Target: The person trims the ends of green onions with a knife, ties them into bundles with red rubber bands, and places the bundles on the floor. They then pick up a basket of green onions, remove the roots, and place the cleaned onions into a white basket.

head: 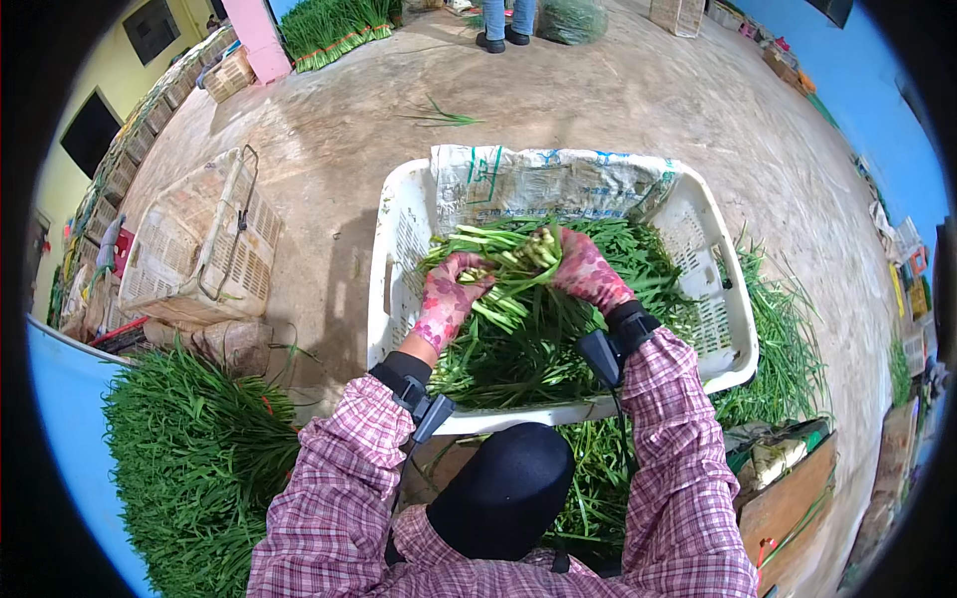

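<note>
A white plastic basket (pixel 721 299) stands before me, its far wall covered by a printed woven sack (pixel 516 183). Leafy green stalks (pixel 523 374) lie loose inside it. Above them my left hand (pixel 456 295), in a pink flowered glove, closes around pale green stems at the bunch's left side. My right hand (pixel 587 269), gloved alike, grips the pale root ends of a bunch of stalks (pixel 542 250) near the basket's middle. The two hands are a short way apart, with stems between them. The fingertips of both are partly hidden by the stems.
An upturned or tilted crate (pixel 202 239) with a metal handle stands at left. Bundled greens (pixel 202 463) are heaped at lower left, loose greens (pixel 777 336) beside the basket at right. A wooden board (pixel 789 501) lies at lower right. A person (pixel 508 22) stands far ahead.
</note>
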A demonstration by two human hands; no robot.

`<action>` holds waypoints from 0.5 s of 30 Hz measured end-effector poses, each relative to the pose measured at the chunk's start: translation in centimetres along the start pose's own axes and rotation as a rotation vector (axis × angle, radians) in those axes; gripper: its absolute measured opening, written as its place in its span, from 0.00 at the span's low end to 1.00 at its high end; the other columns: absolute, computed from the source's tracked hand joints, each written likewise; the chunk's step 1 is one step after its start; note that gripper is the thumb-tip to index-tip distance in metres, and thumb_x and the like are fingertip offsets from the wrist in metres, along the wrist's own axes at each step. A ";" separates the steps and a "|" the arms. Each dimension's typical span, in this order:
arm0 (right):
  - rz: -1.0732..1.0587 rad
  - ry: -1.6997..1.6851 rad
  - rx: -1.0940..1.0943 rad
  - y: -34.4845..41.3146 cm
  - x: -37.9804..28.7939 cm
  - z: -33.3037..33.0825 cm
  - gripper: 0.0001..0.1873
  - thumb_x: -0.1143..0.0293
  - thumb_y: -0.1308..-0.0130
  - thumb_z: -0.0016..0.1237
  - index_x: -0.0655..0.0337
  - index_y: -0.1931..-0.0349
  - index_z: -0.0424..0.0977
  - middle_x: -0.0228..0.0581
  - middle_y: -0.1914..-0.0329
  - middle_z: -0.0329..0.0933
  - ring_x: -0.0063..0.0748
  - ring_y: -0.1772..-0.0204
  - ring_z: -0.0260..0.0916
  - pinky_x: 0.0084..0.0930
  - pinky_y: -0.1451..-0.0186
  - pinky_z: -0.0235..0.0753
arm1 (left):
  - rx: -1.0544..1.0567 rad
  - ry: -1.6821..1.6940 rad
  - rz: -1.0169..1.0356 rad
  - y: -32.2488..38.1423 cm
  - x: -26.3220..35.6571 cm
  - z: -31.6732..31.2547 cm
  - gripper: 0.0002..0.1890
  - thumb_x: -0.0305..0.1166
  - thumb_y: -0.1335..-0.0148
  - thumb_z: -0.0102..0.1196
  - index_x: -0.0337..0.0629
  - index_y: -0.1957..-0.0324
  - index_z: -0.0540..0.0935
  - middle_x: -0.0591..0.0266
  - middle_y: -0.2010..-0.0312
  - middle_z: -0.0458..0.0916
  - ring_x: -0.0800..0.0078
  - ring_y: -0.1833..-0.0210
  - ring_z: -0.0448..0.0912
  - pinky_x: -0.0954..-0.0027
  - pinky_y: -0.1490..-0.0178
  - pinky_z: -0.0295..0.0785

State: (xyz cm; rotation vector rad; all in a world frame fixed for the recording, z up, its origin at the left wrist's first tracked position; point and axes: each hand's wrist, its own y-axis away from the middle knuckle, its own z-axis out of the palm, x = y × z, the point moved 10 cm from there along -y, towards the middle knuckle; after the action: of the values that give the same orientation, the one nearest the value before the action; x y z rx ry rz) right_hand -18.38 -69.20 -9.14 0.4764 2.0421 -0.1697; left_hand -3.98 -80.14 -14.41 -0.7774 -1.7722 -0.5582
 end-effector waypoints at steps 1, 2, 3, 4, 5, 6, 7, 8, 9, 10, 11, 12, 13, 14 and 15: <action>0.029 -0.072 -0.013 0.0 0.3 0.2 0.33 0.70 0.52 0.69 0.61 0.44 0.72 0.41 0.50 0.80 0.33 0.51 0.78 0.28 0.44 0.79 | 0.004 -0.054 0.044 0.0 0.7 0.0 0.18 0.24 0.47 0.68 0.38 0.54 0.79 0.60 0.58 0.82 0.71 0.52 0.80 0.70 0.47 0.74; -0.031 0.030 -0.037 0.1 -0.2 0.5 0.33 0.70 0.52 0.68 0.61 0.44 0.72 0.44 0.50 0.80 0.36 0.50 0.78 0.30 0.44 0.78 | 0.011 -0.116 0.091 0.1 1.4 0.0 0.18 0.24 0.47 0.68 0.38 0.54 0.80 0.61 0.59 0.83 0.71 0.53 0.80 0.70 0.47 0.74; -0.036 0.146 -0.052 0.1 -0.1 1.0 0.32 0.70 0.52 0.67 0.61 0.43 0.72 0.48 0.50 0.80 0.40 0.48 0.79 0.32 0.44 0.78 | -0.006 -0.164 0.144 0.1 2.0 0.5 0.17 0.24 0.48 0.68 0.38 0.55 0.80 0.61 0.60 0.83 0.72 0.53 0.80 0.70 0.47 0.74; -0.349 0.171 -0.013 1.0 -3.1 1.3 0.30 0.69 0.51 0.65 0.62 0.45 0.73 0.54 0.52 0.80 0.47 0.46 0.78 0.37 0.43 0.77 | -0.007 -0.080 0.243 0.3 3.0 0.9 0.18 0.22 0.50 0.68 0.37 0.56 0.80 0.60 0.60 0.83 0.72 0.55 0.80 0.70 0.47 0.74; -0.285 0.200 0.004 0.7 -2.4 1.4 0.29 0.67 0.51 0.65 0.63 0.46 0.73 0.55 0.55 0.80 0.52 0.47 0.78 0.41 0.43 0.76 | -0.011 0.000 0.253 0.0 3.1 0.9 0.19 0.20 0.52 0.67 0.36 0.56 0.79 0.58 0.59 0.83 0.72 0.54 0.80 0.71 0.47 0.74; -0.262 0.269 0.030 0.9 -2.1 1.6 0.28 0.68 0.50 0.65 0.62 0.47 0.73 0.52 0.56 0.81 0.49 0.49 0.79 0.38 0.44 0.77 | -0.036 -0.037 0.238 0.1 2.7 1.4 0.19 0.20 0.52 0.67 0.36 0.56 0.79 0.58 0.60 0.82 0.71 0.55 0.80 0.71 0.48 0.74; -0.238 0.339 0.062 0.9 -1.9 1.3 0.27 0.68 0.50 0.65 0.61 0.48 0.74 0.50 0.57 0.81 0.46 0.50 0.80 0.35 0.45 0.79 | -0.042 0.009 0.228 -0.1 2.5 1.6 0.19 0.20 0.53 0.67 0.36 0.57 0.79 0.57 0.60 0.82 0.70 0.55 0.80 0.71 0.49 0.75; -0.140 0.263 0.077 1.0 -0.9 0.9 0.26 0.69 0.50 0.66 0.61 0.49 0.74 0.47 0.58 0.82 0.40 0.52 0.80 0.31 0.45 0.79 | -0.009 -0.096 0.199 -0.2 1.9 1.3 0.17 0.22 0.52 0.68 0.36 0.58 0.79 0.58 0.63 0.82 0.70 0.58 0.80 0.70 0.51 0.75; -0.099 0.155 0.098 1.1 -0.5 0.3 0.24 0.70 0.50 0.66 0.60 0.51 0.75 0.43 0.58 0.82 0.35 0.54 0.80 0.27 0.46 0.80 | 0.039 -0.152 0.180 -0.3 1.6 0.6 0.16 0.23 0.52 0.68 0.36 0.59 0.80 0.60 0.65 0.82 0.70 0.60 0.80 0.69 0.53 0.76; -0.143 -0.088 0.183 1.5 -0.8 -1.0 0.23 0.72 0.50 0.67 0.59 0.52 0.76 0.37 0.58 0.82 0.27 0.55 0.79 0.21 0.47 0.80 | 0.055 -0.181 0.129 -0.3 1.1 0.0 0.15 0.24 0.51 0.69 0.36 0.61 0.80 0.61 0.67 0.82 0.70 0.62 0.80 0.69 0.55 0.76; -0.061 -0.218 0.252 1.9 0.1 -2.3 0.24 0.75 0.50 0.67 0.60 0.51 0.75 0.35 0.57 0.82 0.26 0.54 0.79 0.22 0.48 0.79 | 0.080 -0.343 -0.072 -0.5 -0.7 -1.1 0.15 0.29 0.50 0.70 0.35 0.62 0.80 0.60 0.65 0.83 0.70 0.61 0.80 0.67 0.55 0.76; -0.086 -0.200 0.249 2.1 -0.2 -2.7 0.25 0.75 0.51 0.67 0.60 0.50 0.75 0.35 0.56 0.82 0.26 0.54 0.78 0.23 0.48 0.79 | 0.062 -0.268 -0.117 -0.6 -0.8 -1.4 0.17 0.32 0.50 0.70 0.34 0.61 0.80 0.57 0.63 0.84 0.69 0.60 0.81 0.67 0.54 0.75; -0.063 -0.173 0.279 2.4 0.0 -3.3 0.26 0.75 0.51 0.67 0.61 0.50 0.75 0.36 0.56 0.81 0.26 0.53 0.78 0.23 0.48 0.78 | 0.037 -0.196 -0.204 -0.6 -1.2 -1.4 0.19 0.34 0.50 0.71 0.34 0.59 0.81 0.55 0.61 0.85 0.68 0.59 0.81 0.66 0.53 0.75; -0.089 -0.140 0.252 2.4 -0.3 -3.3 0.26 0.74 0.52 0.67 0.62 0.50 0.74 0.37 0.56 0.82 0.27 0.53 0.78 0.24 0.48 0.78 | -0.025 -0.393 -0.155 -1.0 -0.1 -0.7 0.26 0.38 0.50 0.72 0.36 0.51 0.80 0.53 0.58 0.85 0.65 0.58 0.83 0.69 0.51 0.76; -0.084 -0.105 0.248 2.5 -0.2 -3.3 0.27 0.73 0.52 0.68 0.62 0.50 0.74 0.38 0.55 0.82 0.28 0.52 0.79 0.25 0.48 0.78 | -0.069 -0.491 -0.078 -0.9 1.1 0.2 0.42 0.45 0.53 0.74 0.39 0.37 0.72 0.45 0.42 0.76 0.57 0.40 0.76 0.60 0.36 0.68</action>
State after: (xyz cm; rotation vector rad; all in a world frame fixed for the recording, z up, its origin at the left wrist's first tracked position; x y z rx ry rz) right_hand -19.92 -65.97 -7.11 0.5235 1.9478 -0.4933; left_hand -5.00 -80.40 -13.46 -0.9543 -2.2508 -0.5097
